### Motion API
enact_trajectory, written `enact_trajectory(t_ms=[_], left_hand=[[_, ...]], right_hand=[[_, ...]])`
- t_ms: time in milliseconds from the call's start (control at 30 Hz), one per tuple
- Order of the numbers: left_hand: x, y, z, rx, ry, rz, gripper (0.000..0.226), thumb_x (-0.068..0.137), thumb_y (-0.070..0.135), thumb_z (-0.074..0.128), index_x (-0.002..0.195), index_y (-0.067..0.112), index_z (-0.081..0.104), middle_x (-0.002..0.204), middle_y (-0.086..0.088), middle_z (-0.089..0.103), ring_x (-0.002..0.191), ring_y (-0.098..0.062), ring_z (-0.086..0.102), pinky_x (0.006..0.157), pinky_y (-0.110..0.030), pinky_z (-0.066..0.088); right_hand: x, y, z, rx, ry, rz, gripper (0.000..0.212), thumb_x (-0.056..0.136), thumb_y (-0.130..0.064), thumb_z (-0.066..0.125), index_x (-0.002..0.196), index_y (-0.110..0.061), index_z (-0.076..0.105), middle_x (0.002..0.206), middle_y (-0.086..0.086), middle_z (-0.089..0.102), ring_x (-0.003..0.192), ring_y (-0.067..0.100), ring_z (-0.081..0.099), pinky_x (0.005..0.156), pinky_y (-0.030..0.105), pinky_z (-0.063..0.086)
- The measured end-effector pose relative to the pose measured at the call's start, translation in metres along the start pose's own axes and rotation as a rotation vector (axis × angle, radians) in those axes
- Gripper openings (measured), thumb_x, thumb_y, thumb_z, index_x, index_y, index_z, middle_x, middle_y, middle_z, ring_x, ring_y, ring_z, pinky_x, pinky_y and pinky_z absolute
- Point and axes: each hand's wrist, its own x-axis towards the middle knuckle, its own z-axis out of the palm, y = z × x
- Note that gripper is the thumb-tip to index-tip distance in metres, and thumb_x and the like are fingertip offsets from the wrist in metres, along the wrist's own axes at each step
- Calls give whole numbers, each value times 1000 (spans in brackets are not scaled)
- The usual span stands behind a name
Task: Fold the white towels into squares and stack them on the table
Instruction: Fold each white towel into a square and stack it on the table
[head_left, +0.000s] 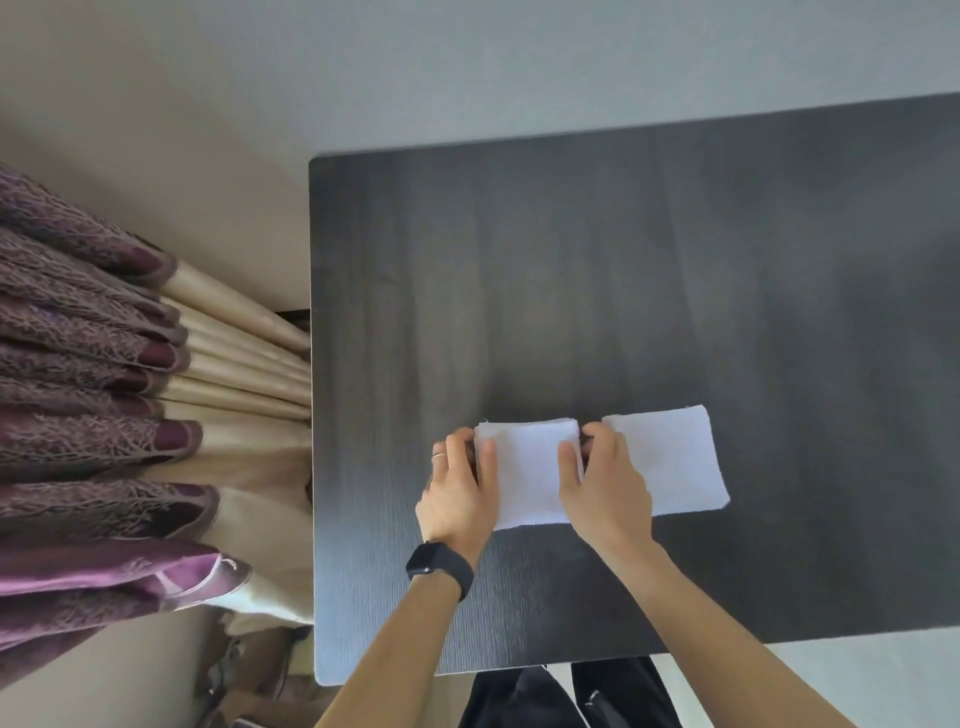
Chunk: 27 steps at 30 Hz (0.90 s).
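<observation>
White towel (667, 460) lies as a long band in the lower centre of the frame, flat on the dark table (571, 260), toward its lower edge. The left section looks doubled over; whether the right section is the same cloth or a second one, you cannot tell from this view. Your left hand (460, 488) pinches the left end, thumb on top, fingers curled along the edge. Your right hand (605, 483) grips that section's right edge, thumb on the cloth, fingertips curled into the break between sections. Judgement: thin, light, limp fabric; it will likely sag and slide out of alignment if lifted by one point. Take it at corners or edges with both hands, and press each crease flat against the table.
</observation>
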Motion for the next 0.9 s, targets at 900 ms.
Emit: enact_trajectory(t_ms=[900], left_hand=[[1,-20,10,554,-128,466,72,94,56,40,157,31,15,165,2,11,152,-24,10,120,-54,8]], right_hand=[[-16,2,-4,-118,-187,-346,59,105,-40,26,158,-16,13,166,1,9,151,22,17,119,39,31]])
